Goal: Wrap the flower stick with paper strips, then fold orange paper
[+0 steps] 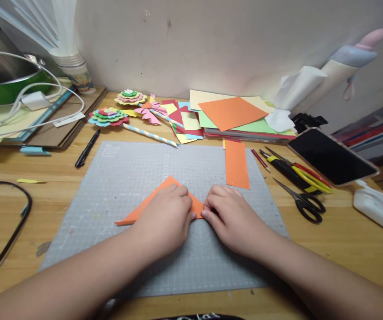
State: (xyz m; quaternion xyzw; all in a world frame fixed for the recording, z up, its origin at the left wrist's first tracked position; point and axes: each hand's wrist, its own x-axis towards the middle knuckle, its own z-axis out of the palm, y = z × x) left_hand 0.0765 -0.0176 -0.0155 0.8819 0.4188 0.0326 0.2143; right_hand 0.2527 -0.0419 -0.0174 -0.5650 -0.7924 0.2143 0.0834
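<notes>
An orange paper folded into a triangle (145, 208) lies on the grey cutting mat (118, 178). My left hand (168, 213) rests on the triangle's middle with its fingers curled and pressing down. My right hand (231, 213) pinches the triangle's right corner against the mat, fingers pressed together. The right part of the paper is hidden under both hands. An orange paper strip (236, 164) lies on the mat just beyond my right hand.
Black scissors (303, 202), a yellow-handled tool (298, 173) and a phone (331, 155) lie to the right. A stack of coloured paper (231, 113), paper flowers (109, 116) and a striped straw (149, 133) sit at the back. A black pen (87, 149) and white cables (28, 106) are to the left.
</notes>
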